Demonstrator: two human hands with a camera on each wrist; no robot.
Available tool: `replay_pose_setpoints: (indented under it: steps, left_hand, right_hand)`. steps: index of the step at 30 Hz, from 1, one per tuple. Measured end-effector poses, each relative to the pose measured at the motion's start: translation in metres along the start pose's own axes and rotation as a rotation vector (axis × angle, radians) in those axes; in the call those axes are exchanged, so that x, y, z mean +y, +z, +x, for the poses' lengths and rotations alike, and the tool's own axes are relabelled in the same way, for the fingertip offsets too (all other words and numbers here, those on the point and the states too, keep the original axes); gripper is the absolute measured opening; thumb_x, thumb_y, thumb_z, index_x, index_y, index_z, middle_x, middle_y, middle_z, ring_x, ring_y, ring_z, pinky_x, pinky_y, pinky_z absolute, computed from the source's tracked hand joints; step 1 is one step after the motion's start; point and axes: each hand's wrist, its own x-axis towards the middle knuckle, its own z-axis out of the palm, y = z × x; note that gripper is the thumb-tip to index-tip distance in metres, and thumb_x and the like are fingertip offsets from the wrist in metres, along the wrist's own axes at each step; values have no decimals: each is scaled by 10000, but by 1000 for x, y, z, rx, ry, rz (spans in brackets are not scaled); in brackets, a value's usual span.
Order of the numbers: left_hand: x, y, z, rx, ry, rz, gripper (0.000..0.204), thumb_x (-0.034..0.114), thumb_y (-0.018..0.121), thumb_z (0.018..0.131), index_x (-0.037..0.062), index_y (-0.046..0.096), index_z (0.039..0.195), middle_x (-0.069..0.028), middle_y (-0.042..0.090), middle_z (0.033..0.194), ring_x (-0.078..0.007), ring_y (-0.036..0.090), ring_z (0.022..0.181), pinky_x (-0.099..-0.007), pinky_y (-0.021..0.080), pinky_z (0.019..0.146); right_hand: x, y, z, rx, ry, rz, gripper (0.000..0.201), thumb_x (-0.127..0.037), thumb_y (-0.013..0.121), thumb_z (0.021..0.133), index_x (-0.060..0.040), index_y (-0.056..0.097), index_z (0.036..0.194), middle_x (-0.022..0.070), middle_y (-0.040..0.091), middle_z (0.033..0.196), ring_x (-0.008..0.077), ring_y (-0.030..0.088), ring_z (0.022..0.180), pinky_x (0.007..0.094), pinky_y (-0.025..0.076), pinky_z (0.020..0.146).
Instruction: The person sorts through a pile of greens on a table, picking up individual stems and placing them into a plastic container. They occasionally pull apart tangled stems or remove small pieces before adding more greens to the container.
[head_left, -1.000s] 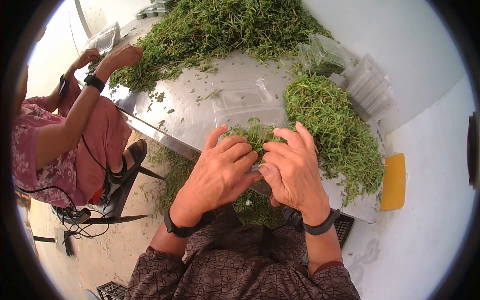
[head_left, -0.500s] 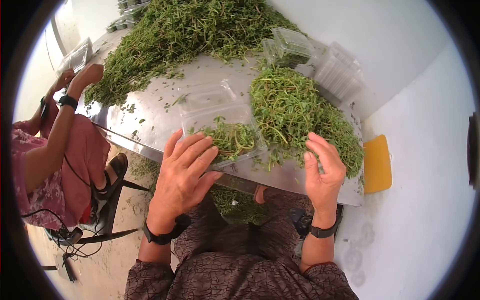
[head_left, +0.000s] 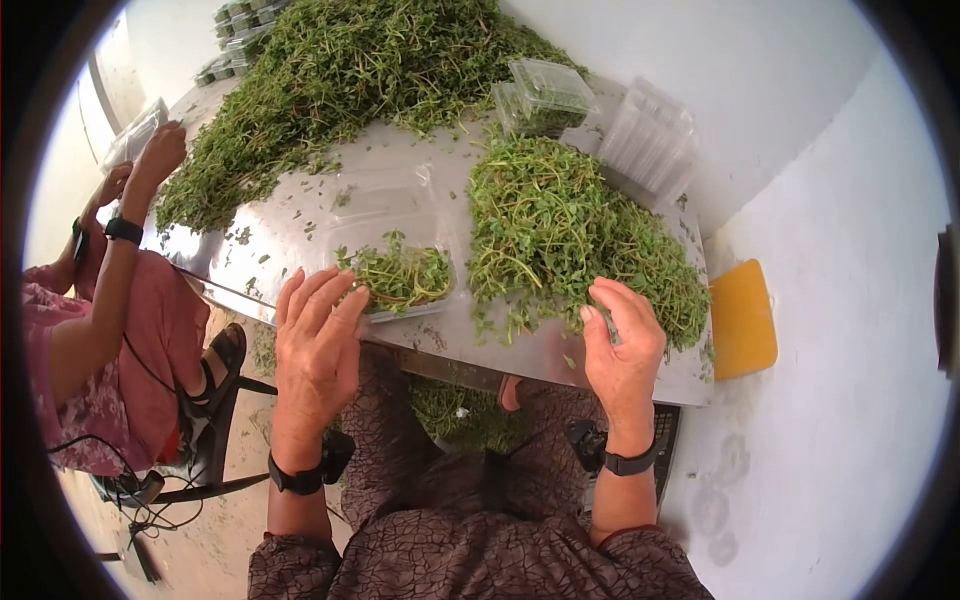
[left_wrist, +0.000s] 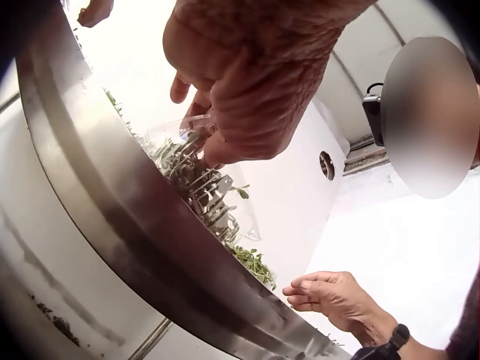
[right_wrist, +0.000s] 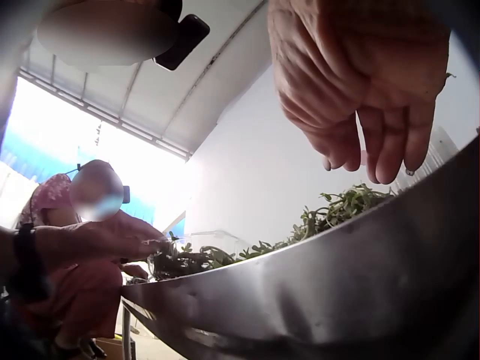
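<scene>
A clear plastic box [head_left: 412,305] lies with its lid folded back near the table's front edge, green sprigs [head_left: 400,272] in its tray. At its left front corner is my left hand [head_left: 318,345], fingers extended close to the sprigs; in the left wrist view the left hand [left_wrist: 240,90] appears beside the box, contact unclear. My right hand [head_left: 628,350] hovers at the front of a smaller heap of greens [head_left: 560,215], fingers slightly bent and apart from the thumb. In the right wrist view that hand [right_wrist: 367,90] hangs above the greens [right_wrist: 337,210], holding nothing.
A large heap of greens [head_left: 350,80] covers the back of the metal table [head_left: 285,215]. Closed filled boxes [head_left: 545,98] and stacked empty ones [head_left: 650,140] stand at the back right. Another person [head_left: 130,330] sits at the left. A yellow panel [head_left: 743,320] is at the right.
Both hands came apart from above the box: the left moved left, the right moved right toward the smaller heap. The head view shifted, and the sprigs in the box came into sight.
</scene>
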Motion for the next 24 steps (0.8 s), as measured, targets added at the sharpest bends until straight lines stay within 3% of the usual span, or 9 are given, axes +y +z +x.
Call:
replay_pose_setpoints:
  steps: [6,9,17,19,21,22,23,24]
  left_hand:
    - [0,7,-6,69,-9,-27,370,-64,660,719,23,665,1079,-150,613,1252,-353,548,1228,-548,371,1090]
    - [0,6,-9,77,-22,-57,367,-64,666,717,30,667,1072,-152,608,1264,-354,541,1240,-550,375,1087]
    - [-1,4,-17,73,-66,-72,421,-89,633,731,50,664,1128,-137,611,1301,-358,531,1274,-539,374,1101]
    - [-2,4,-19,82,-75,-95,416,-81,634,738,49,665,1133,-140,607,1307,-358,528,1278,-538,372,1103]
    - [-3,3,-21,104,-83,-81,431,-87,639,730,49,665,1138,-141,610,1304,-360,531,1275,-538,385,1092]
    - [-4,3,-23,121,-90,-93,439,-92,642,725,49,665,1140,-140,612,1301,-363,537,1268,-531,395,1082]
    - [-5,4,-24,138,-95,-106,447,-96,645,720,49,664,1142,-139,615,1298,-366,542,1261,-523,406,1073]
    - [-6,5,-26,155,-92,-109,455,-100,652,717,50,663,1146,-139,621,1289,-374,553,1246,-496,435,1047]
  right_hand:
    - [-20,8,16,-17,-47,-29,234,-11,749,762,16,694,987,168,706,999,325,672,864,388,545,733]
    - [-28,17,20,-93,43,-63,241,-53,758,763,6,698,989,162,704,931,324,671,827,389,538,712]
    - [-23,42,29,-256,-8,-288,101,-115,714,799,-36,682,852,145,665,766,331,639,684,418,483,584]
    - [-22,43,29,-208,-28,-230,69,-92,710,795,-34,672,802,147,650,727,331,629,637,408,479,562]
    - [-24,40,30,-24,17,-137,36,-58,695,793,-27,675,793,159,646,711,338,618,611,395,472,550]
    - [-25,38,31,19,55,-92,17,-19,680,815,-10,687,828,118,626,659,236,589,539,326,449,527]
    - [-27,35,32,14,54,-82,17,-19,680,815,-10,687,828,118,626,659,236,589,539,326,449,527]
    - [-30,31,34,20,139,4,25,-13,675,832,-3,691,849,83,608,646,168,552,537,293,429,523]
